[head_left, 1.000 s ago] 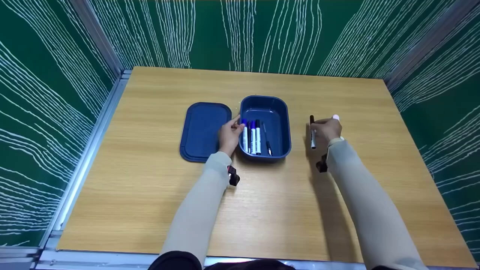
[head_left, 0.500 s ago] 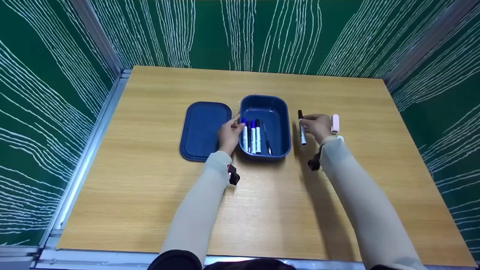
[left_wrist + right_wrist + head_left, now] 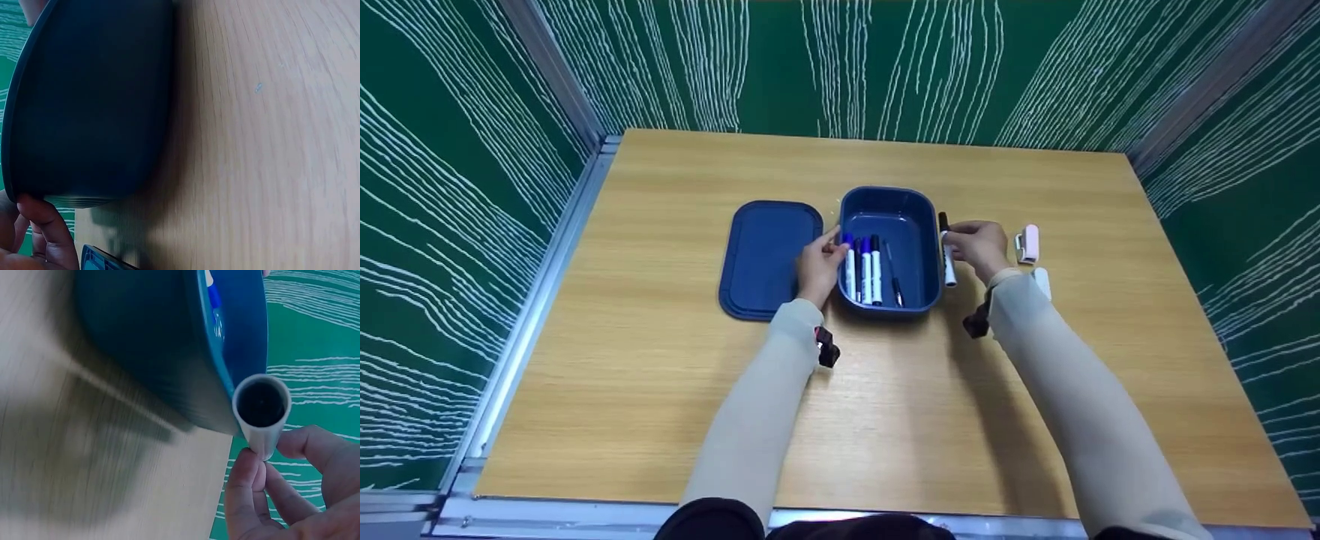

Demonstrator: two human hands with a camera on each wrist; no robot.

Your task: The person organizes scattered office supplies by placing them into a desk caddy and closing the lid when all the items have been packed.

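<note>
A dark blue plastic box (image 3: 919,236) stands uncovered on the table. Inside it lie several white markers (image 3: 876,277) with blue or black caps and a slim dark pen (image 3: 896,286). My left hand (image 3: 816,271) grips the box's left rim; in the left wrist view its fingers (image 3: 49,228) touch the rim's corner. Just outside the right rim, my right hand (image 3: 981,244) pinches a black-capped white marker (image 3: 949,270) between thumb and fingers. The right wrist view shows this marker (image 3: 262,436) end-on, beside the box wall (image 3: 146,349).
The box's flat blue lid (image 3: 769,259) lies left of the box, partly behind the left hand. A pink-and-white small object (image 3: 1029,244) and a white one (image 3: 1041,282), partly covered by the sleeve, lie to the right. Green walls (image 3: 780,67) enclose the wooden table (image 3: 675,420).
My right hand has carried the marker leftward, up to the box's right rim. The pink and white objects have come into fuller view behind it. The left hand stays at the box.
</note>
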